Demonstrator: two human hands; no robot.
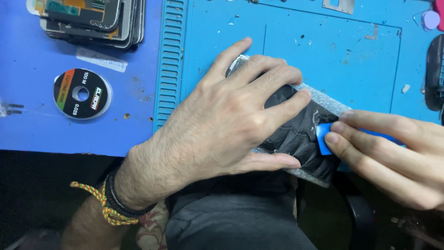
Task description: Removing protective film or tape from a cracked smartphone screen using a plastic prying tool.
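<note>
- Hands first: the left hand (222, 122) lies flat with fingers spread over a cracked black phone panel (298, 134), pressing it down at the near edge of the light-blue silicone work mat (333, 51).
- The right hand (393, 155) pinches a small blue plastic pick (325, 139) between thumb and fingers, so it's closed on that, and the pick's tip touches the panel's right-hand end.
- The panel sits in or on clear bubble wrap (323, 99) that shows along its top and bottom edges. Glass looks shattered where it shows between the fingers.
- The mat covers the right part of the darker blue table (27, 120), and its ribbed strip (170, 60) runs along the mat's left side.
- A round black spool of cutting wire (82, 94) lies on the table, well left of the hands, and a thin strand of wire (37, 112) trails off it to the left.
- A stack of old phone screens (92, 21) sits in the far left corner.
- A braided yellow-and-red bracelet and black bands (108, 199) are on the left wrist.
</note>
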